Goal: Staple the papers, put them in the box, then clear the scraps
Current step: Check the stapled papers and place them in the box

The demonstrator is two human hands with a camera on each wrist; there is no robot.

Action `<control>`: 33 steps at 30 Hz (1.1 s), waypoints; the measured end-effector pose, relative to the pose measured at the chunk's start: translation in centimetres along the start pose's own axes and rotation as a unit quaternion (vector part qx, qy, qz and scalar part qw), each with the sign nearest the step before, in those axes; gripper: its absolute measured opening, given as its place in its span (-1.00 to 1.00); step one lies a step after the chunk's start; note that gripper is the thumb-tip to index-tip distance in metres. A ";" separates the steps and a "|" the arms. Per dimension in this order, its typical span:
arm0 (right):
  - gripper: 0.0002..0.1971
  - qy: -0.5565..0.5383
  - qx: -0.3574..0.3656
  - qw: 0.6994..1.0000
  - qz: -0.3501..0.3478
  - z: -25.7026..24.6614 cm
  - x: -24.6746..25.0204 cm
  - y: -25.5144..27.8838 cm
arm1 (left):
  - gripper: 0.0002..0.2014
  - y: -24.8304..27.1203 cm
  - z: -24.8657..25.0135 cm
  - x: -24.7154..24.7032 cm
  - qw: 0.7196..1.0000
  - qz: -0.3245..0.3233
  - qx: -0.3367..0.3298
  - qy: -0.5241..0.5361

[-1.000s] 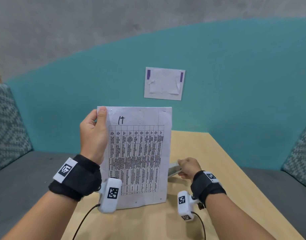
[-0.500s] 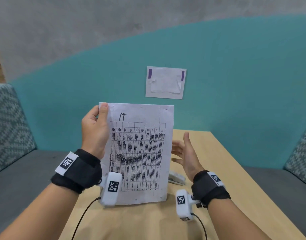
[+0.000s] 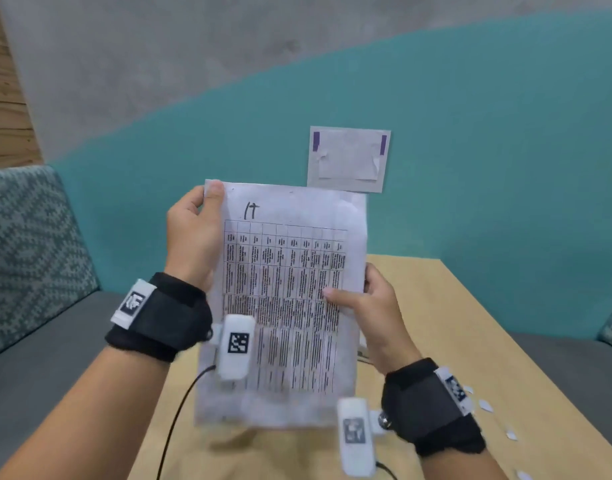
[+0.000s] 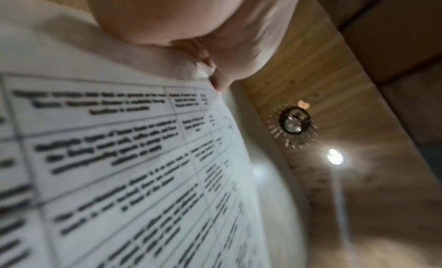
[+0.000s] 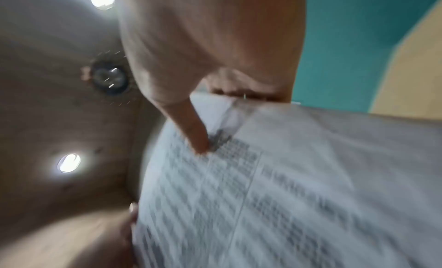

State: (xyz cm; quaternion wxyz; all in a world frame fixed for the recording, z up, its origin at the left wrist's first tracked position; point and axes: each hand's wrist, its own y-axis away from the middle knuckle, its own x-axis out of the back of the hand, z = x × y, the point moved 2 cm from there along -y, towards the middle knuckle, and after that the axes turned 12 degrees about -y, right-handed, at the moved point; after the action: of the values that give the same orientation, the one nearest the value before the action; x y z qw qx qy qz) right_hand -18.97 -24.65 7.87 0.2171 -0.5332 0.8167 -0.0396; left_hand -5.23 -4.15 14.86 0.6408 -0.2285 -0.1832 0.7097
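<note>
Holding the printed papers (image 3: pixel 284 303) upright above the wooden table (image 3: pixel 446 327), the left hand (image 3: pixel 193 237) pinches their top left corner while the right hand (image 3: pixel 374 306) grips the right edge, thumb in front; white scraps (image 3: pixel 484 407) lie on the table at right.

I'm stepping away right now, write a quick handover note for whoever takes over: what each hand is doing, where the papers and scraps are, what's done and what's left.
Left hand: pinches the papers at their top left corner, holding them upright over the table.
Right hand: grips the papers' right edge, thumb on the printed side.
Scraps: small white bits lie on the table by the right wrist.
Stapler and box: not clearly in view.
Done: cannot tell whether a staple is in.
Left: check the staple, box the papers, clear the scraps.
</note>
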 end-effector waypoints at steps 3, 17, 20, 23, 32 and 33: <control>-0.73 0.015 -0.009 1.000 -0.009 -0.1 0.2 -0.4 | -0.55 -0.8 -0.8 0.0 0.999 -0.025 0.033 0.014; -0.85 0.106 0.228 0.957 0.145 -0.7 -0.5 0.7 | -0.60 4.1 -0.1 -0.6 0.993 0.035 -0.099 -0.052; -0.93 0.088 0.283 0.942 0.159 -0.6 -1.2 1.5 | -0.71 5.2 0.8 -0.6 0.975 0.096 -0.160 -0.123; -0.88 0.095 0.314 0.934 0.143 -0.5 -1.7 2.1 | -0.69 4.8 1.7 -0.1 0.942 0.155 -0.214 -0.207; -0.90 0.053 0.132 0.987 0.071 -0.9 -0.7 0.1 | -0.73 3.5 -0.1 -0.5 0.903 0.084 -0.274 -0.319; -0.92 0.071 0.159 0.981 0.081 -1.2 -0.8 0.0 | -0.74 3.8 -0.3 -0.5 0.911 0.077 -0.272 -0.300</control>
State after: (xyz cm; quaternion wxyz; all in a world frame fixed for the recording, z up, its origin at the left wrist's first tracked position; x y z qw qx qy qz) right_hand -19.19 -24.17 9.18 0.2432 -0.4200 0.8537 -0.1887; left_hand -8.19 -5.07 12.56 0.4116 -0.1838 -0.5347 0.7147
